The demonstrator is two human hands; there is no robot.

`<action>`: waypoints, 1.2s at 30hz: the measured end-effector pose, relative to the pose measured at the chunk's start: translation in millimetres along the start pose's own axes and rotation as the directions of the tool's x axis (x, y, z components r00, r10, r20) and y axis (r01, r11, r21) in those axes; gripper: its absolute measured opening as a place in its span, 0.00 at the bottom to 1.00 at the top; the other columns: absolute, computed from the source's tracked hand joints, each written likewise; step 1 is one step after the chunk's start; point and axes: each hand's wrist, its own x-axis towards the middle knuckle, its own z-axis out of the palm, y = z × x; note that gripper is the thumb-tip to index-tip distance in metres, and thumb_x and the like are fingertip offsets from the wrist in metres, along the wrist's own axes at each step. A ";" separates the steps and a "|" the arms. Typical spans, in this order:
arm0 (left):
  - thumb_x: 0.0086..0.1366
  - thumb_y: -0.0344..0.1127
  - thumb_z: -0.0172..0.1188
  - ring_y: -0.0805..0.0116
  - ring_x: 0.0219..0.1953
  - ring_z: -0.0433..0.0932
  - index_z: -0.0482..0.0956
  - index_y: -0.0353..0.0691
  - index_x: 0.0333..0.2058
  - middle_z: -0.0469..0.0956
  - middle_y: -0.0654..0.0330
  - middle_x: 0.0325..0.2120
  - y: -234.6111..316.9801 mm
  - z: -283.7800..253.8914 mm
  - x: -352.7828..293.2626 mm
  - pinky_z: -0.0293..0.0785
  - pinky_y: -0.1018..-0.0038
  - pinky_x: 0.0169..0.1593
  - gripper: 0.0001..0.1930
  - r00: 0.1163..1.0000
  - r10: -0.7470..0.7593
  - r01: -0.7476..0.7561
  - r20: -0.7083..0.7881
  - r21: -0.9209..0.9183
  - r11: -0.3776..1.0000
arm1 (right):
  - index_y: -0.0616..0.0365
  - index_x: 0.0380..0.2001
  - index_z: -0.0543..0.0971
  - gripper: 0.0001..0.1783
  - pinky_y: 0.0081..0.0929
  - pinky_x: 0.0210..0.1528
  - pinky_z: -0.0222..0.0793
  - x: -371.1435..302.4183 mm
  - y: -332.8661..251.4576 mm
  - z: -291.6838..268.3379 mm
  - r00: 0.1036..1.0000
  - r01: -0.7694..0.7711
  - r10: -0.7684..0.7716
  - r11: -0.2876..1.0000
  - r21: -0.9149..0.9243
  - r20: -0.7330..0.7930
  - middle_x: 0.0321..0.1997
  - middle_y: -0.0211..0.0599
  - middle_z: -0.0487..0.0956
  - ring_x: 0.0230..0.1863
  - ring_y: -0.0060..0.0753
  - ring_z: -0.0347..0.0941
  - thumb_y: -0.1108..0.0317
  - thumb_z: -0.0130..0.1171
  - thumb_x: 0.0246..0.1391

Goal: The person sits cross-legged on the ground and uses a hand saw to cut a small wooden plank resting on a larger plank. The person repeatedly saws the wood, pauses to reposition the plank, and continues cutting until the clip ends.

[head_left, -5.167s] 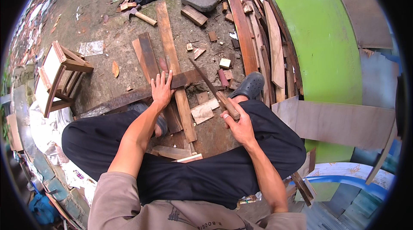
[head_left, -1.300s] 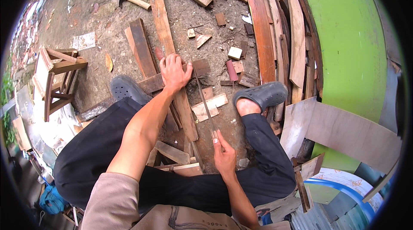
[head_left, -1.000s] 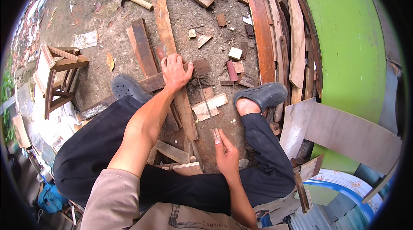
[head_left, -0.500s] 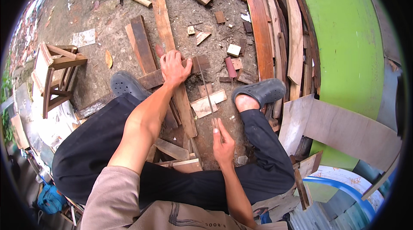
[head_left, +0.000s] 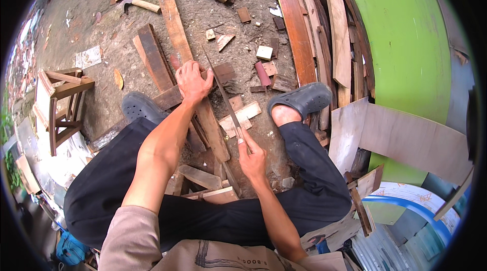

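While the left hand [head_left: 194,82] is bracing the dark crosswise board [head_left: 224,71], the board's free end is projecting just to the right of that hand's thumb. The thin-bladed saw [head_left: 223,93] is crossing the board line just beside the same thumb, its tip pointing beyond the left hand and its handle end leading back into the right hand [head_left: 252,159]. The long brown board [head_left: 175,20] is extending both beyond and nearer than the left hand.

The left hand is curling its fingers over the crosswise board, partly closed. The right hand is closing narrowly around the saw handle, fingers lying forward along it.

The right hand is hiding most of the handle; the left hand is covering the crossing of the two boards. The view is not showing whether the blade is touching wood, and the teeth are appearing too small to distinguish.
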 end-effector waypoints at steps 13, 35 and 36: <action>0.62 0.49 0.61 0.55 0.53 0.73 0.76 0.38 0.34 0.76 0.54 0.40 2.3 -1.7 -2.3 0.60 0.55 0.64 0.17 0.999 0.009 -0.010 0.039 0.012 1.000 | 0.62 0.60 0.78 0.20 0.28 0.54 0.75 -7.4 -23.8 -1.4 0.997 -0.082 0.081 0.996 -0.042 -0.006 0.54 0.56 0.83 0.56 0.36 0.82 0.67 0.56 0.68; 0.63 0.51 0.61 0.53 0.55 0.72 0.78 0.34 0.38 0.76 0.52 0.44 4.0 -7.9 3.5 0.59 0.55 0.64 0.21 0.996 -0.019 0.019 0.091 0.006 1.000 | 0.65 0.61 0.77 0.21 0.29 0.57 0.74 0.2 -21.1 -14.4 0.994 -0.089 0.091 0.995 -0.038 0.059 0.57 0.58 0.81 0.58 0.37 0.80 0.69 0.56 0.68; 0.63 0.51 0.61 0.53 0.55 0.72 0.78 0.34 0.39 0.76 0.51 0.44 6.7 -8.9 4.8 0.59 0.55 0.64 0.22 0.994 -0.023 0.022 0.110 0.003 1.000 | 0.65 0.61 0.77 0.21 0.29 0.56 0.74 32.1 -28.2 3.7 0.998 -0.051 0.052 0.999 -0.011 0.045 0.56 0.58 0.82 0.57 0.36 0.81 0.70 0.56 0.68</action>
